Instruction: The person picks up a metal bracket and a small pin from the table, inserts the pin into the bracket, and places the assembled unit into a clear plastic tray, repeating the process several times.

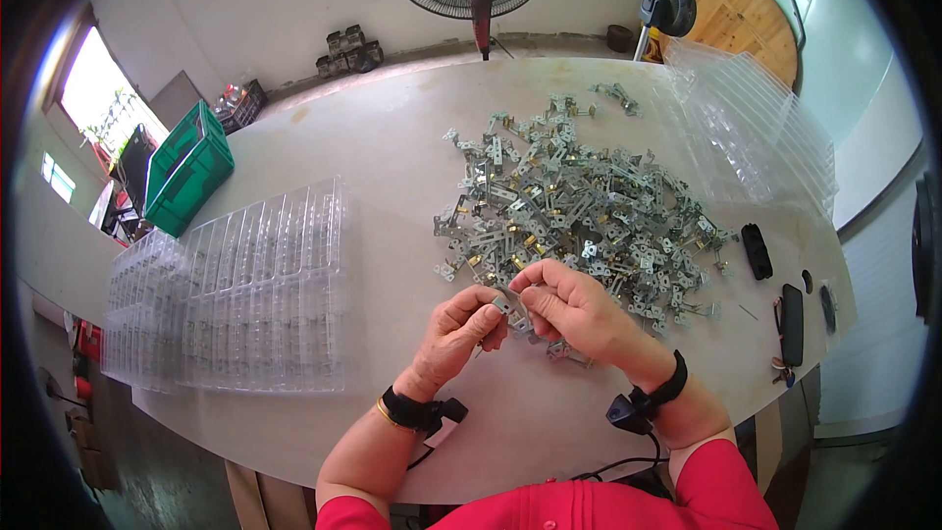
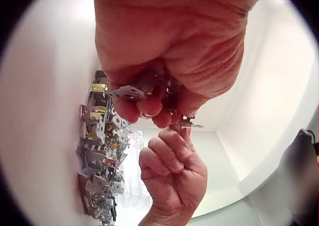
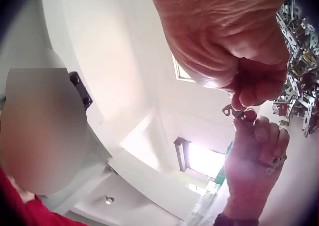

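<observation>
In front of the near edge of a metal parts pile, both hands meet at one small stamped metal bracket. My left hand pinches it between thumb and fingers. From the other side, my right hand pinches the same bracket, its fingertips close to the left ones. One holed end of the bracket sticks out in the right wrist view. A second metal piece pokes out from the curled fingers of the left hand. The fingers hide most of both pieces.
Clear plastic compartment trays holding parts stand at the left, a green crate behind them. More clear trays lie at the back right. A black case, keys and a black object lie right of the pile.
</observation>
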Demonstrator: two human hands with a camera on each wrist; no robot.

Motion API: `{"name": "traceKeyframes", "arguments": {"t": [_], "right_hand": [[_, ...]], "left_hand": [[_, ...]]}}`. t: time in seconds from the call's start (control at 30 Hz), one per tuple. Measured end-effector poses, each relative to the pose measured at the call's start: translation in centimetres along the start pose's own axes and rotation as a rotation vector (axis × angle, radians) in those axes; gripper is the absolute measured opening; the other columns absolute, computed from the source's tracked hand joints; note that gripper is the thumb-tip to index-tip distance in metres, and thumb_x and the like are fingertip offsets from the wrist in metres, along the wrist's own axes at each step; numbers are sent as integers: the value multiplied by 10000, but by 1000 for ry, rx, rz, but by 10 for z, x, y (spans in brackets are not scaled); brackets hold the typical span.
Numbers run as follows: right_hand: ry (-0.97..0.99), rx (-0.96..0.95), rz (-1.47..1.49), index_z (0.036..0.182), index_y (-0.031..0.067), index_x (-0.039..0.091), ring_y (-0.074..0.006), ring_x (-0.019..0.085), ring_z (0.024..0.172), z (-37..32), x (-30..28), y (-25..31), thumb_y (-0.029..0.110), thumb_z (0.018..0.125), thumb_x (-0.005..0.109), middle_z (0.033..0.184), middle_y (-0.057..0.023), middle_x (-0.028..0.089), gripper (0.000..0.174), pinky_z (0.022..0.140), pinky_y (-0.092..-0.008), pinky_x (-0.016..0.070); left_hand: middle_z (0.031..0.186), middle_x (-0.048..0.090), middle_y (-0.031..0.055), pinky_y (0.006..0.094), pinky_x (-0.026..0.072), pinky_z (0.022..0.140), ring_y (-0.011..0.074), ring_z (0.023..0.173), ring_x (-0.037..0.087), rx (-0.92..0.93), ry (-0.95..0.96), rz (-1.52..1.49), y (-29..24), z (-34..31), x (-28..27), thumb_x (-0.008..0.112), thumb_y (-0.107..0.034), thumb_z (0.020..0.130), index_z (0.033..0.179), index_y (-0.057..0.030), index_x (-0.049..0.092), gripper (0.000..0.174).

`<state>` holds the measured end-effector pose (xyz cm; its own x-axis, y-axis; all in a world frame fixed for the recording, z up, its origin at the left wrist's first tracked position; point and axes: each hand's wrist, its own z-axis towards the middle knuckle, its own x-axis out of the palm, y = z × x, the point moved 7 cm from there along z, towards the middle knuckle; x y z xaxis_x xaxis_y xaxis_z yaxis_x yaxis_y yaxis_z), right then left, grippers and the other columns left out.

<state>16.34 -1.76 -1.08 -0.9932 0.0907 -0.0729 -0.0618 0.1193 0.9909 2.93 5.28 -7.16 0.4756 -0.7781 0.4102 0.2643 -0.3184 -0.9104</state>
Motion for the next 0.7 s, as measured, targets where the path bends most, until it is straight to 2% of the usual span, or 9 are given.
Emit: {"name": "traceKeyframes", "arguments": {"t": [0.07,0.17,0.33,0.4,0.53,0.6,0.67,0.7], "right_hand": [[65,88,132,1125,61,587,-45,489,630,1,1,-2,236,1054,533,727,41,540,196,568,-214,416],[103,132,195,1116,68,590,-42,480,638,2,1,-7,254,1054,537,745,47,538,203,566,-210,410],[142,168,164,1092,71,594,-37,479,657,2,1,-8,233,1040,558,766,52,544,174,567,-210,401],[144,175,143,1079,70,595,-38,481,662,1,1,-10,220,1031,572,771,54,545,159,573,-211,402],[133,46,39,1015,59,612,-48,500,696,5,-2,-17,169,996,619,797,46,559,112,617,-224,420],[127,16,3,1000,53,619,-61,517,725,4,-2,-14,155,986,633,830,28,573,104,641,-237,433],[34,-191,-361,1045,69,618,-57,545,897,1,-5,8,159,998,638,958,22,604,104,763,-237,456],[34,-190,-361,1045,69,618,-57,545,897,2,-3,5,159,998,638,958,22,604,104,763,-237,456]], "left_hand": [[825,616,9,232,459,634,75,708,547,9,0,34,0,-1,-1,586,-221,1037,1133,-28,623,219],[844,627,5,229,468,646,67,721,556,3,-1,88,-2,-2,0,616,-225,1022,1144,-26,624,233],[867,628,11,236,466,661,81,747,567,-62,-20,178,-6,-5,7,659,-214,994,1108,-24,640,223],[872,629,-6,224,473,685,57,764,559,-33,19,269,-8,-4,10,690,-192,975,1087,-16,649,212],[904,629,-27,214,471,712,38,806,553,-44,36,283,-3,-4,12,706,-157,961,1087,-11,656,199],[858,587,-54,203,419,659,18,759,489,-22,41,295,1,-4,13,701,-160,966,1063,-11,653,185],[906,603,-49,206,439,703,26,808,511,-38,64,316,2,-5,15,701,-134,963,1090,-7,653,185],[954,620,-45,208,458,746,34,856,534,-53,88,337,3,-6,16,701,-108,960,1116,-4,653,194]]}}
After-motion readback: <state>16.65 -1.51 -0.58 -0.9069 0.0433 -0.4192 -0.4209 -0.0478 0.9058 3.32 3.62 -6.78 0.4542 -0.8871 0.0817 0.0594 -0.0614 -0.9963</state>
